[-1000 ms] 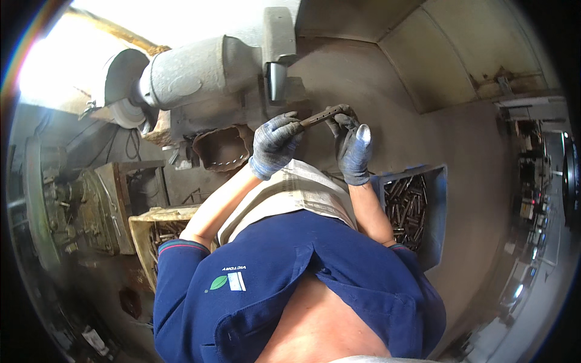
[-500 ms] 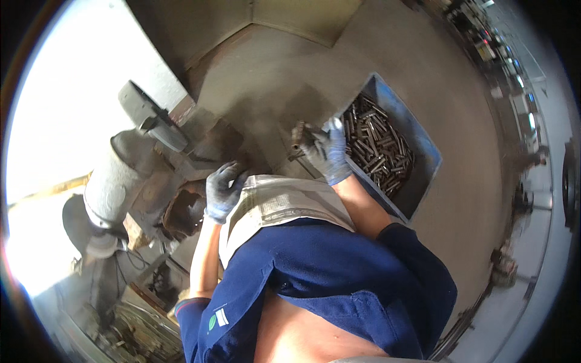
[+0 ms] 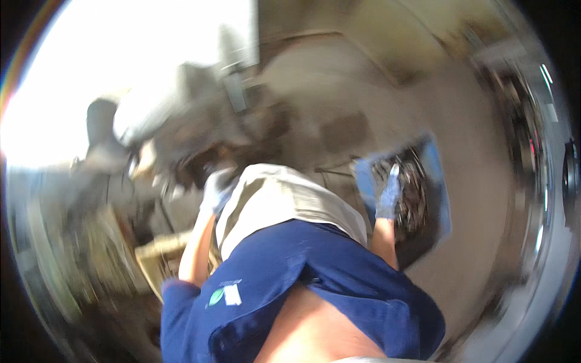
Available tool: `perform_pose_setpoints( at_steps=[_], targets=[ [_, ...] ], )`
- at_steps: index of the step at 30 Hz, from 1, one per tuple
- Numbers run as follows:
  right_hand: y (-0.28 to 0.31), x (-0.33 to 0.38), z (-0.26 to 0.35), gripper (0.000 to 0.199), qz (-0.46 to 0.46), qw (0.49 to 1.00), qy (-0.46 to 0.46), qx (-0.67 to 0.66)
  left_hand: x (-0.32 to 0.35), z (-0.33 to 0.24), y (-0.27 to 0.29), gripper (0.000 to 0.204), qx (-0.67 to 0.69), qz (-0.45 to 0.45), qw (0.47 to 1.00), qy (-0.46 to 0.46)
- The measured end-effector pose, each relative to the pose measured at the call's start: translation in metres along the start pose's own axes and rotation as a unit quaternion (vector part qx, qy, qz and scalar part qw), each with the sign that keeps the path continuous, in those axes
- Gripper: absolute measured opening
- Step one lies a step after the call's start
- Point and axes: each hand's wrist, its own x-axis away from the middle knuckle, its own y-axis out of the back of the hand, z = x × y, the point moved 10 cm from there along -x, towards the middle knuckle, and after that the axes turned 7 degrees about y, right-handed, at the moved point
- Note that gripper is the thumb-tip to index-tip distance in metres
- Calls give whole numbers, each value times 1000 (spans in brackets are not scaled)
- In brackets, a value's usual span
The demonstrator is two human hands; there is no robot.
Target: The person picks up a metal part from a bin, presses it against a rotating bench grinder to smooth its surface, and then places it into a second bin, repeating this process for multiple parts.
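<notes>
My right hand [image 3: 389, 196], in a grey-blue glove, reaches over the blue bin [image 3: 440, 172]. Dark metal pins or short tubes [image 3: 413, 199] fill that bin, smeared by motion. The glove's fingers blur into them, so I cannot tell whether it holds any. On the left, my gloved left hand [image 3: 218, 190] hovers beside the light-coloured apron [image 3: 290, 190] over my lap, nearest to a dark machine part [image 3: 209, 162]. Its fingers are too blurred to read.
A large grey machine [image 3: 154, 112] stands at the left against bright light. Closer on that side is a yellowish wooden-looking box [image 3: 160, 248]. Brownish floor [image 3: 478, 199] runs beyond the bin, and panels [image 3: 387, 36] stand at the far side.
My right hand has moved right, from beside the bin with a dark metal cylinder in its fingers, to over the bin. The whole view has turned, blurring everything; the left hand stays near the apron.
</notes>
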Motion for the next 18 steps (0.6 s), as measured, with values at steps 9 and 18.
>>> perform_pose_setpoints(
  at_steps=[9,18],
  targets=[
    [-206,75,-130,18,560,768,1,310,169,103,112,21,105,-289,928,209],
    [-290,96,-148,26,643,690,-70,324,436,211,110,22,25,-451,755,476]
  ],
)
